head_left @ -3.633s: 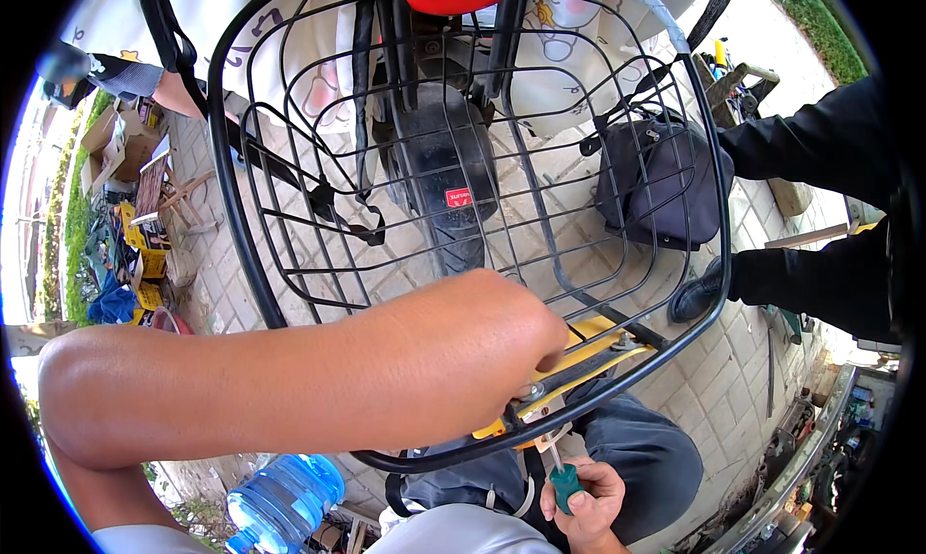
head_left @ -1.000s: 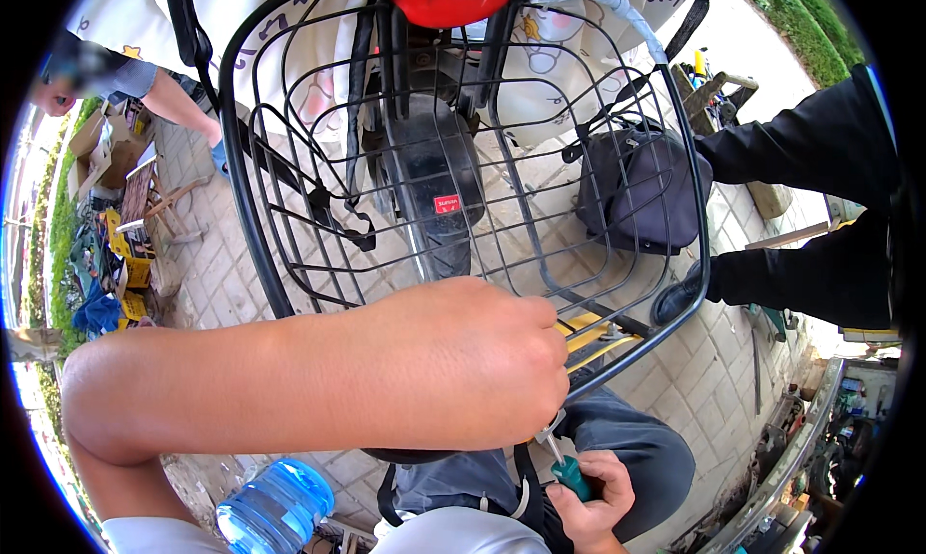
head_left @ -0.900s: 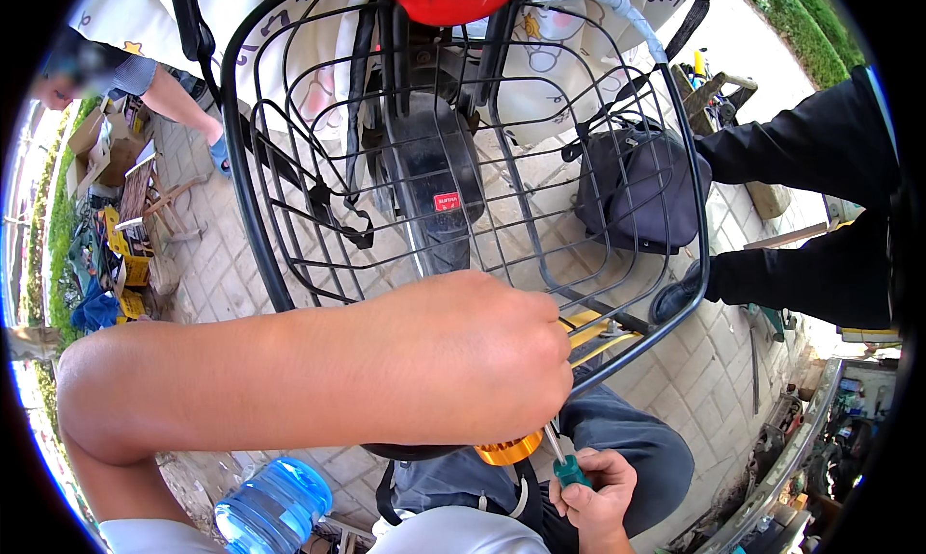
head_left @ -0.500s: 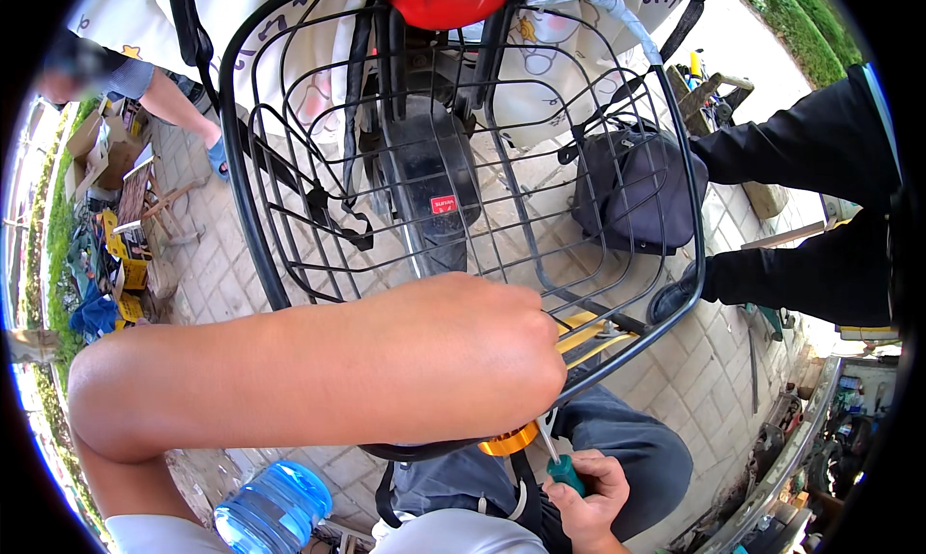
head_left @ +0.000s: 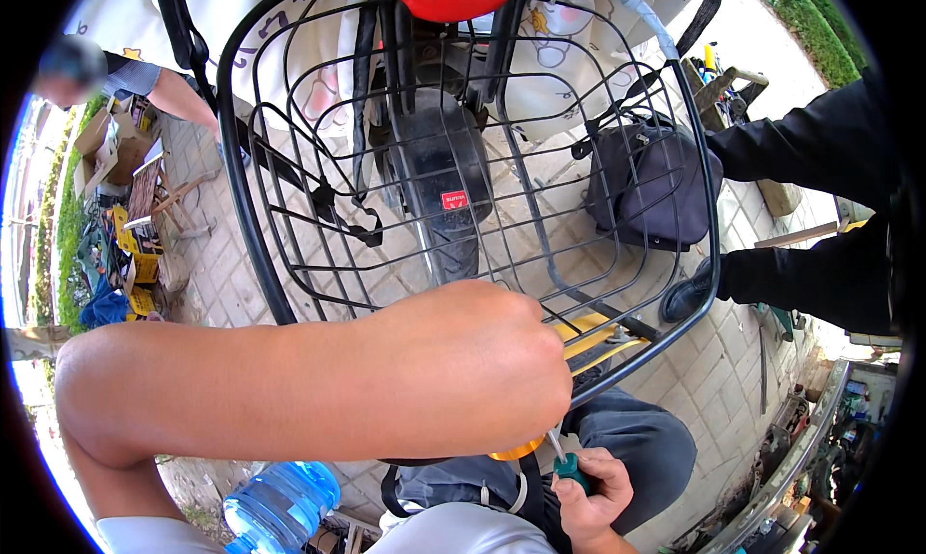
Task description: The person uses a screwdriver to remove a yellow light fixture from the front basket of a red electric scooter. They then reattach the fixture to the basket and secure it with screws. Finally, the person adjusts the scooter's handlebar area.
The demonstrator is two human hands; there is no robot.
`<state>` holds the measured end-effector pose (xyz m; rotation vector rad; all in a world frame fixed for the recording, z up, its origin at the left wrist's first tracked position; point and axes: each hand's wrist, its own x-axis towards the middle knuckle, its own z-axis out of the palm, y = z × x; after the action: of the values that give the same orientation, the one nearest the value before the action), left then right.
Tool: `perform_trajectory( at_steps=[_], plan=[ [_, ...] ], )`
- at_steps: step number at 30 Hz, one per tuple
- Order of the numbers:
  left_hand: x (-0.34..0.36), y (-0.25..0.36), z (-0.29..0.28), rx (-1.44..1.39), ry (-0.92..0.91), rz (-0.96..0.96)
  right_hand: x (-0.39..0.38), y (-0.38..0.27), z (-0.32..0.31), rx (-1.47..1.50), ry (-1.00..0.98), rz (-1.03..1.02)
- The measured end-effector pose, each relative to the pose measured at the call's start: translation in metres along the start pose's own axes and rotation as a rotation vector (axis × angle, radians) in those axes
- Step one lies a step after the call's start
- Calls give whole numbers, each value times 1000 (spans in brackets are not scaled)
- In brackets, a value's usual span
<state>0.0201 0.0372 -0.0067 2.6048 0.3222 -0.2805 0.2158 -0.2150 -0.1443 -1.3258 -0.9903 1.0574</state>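
A screwdriver (head_left: 571, 473) with a green handle is gripped in my right hand (head_left: 596, 501), its metal shaft pointing up under my left hand. My left forearm reaches across in front of the black wire basket (head_left: 714, 236). At its end my left hand (head_left: 511, 347) is closed in a fist by the basket's near edge; its fingers and whatever they hold are hidden. Just below that fist part of an orange-gold ring (head_left: 518, 450) shows. Where the screwdriver's tip sits cannot be seen.
Through the basket a black mudguard and wheel (head_left: 449, 168) show. A dark bag (head_left: 651, 183) lies on the paving beside a person's black-trousered legs (head_left: 801, 289). A blue water bottle (head_left: 282, 504) stands lower left. Another person (head_left: 169, 91) bends at far left near boxes (head_left: 116, 149).
The basket and surroundings have shifted slightly right in view. My left hand now covers more of the orange-gold ring. The screwdriver stays in my right hand, its shaft more hidden.
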Motion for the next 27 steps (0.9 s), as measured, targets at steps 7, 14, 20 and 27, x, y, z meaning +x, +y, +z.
perform_trajectory(
  at_steps=[7, 14, 20, 27],
  plan=[
    [-5, 0, 1, 55, 125, 75, 0, -1, -1, 88, 2, 78],
    [-2, 2, 0, 59, 143, 82, -1, 2, -3, 81, -4, 70],
    [-4, 6, 3, 204, 121, 112, -2, 1, 0, 36, 1, 17],
    [8, -3, -3, 65, 55, 159, 5, -10, -5, 587, -10, 432]
  ],
)
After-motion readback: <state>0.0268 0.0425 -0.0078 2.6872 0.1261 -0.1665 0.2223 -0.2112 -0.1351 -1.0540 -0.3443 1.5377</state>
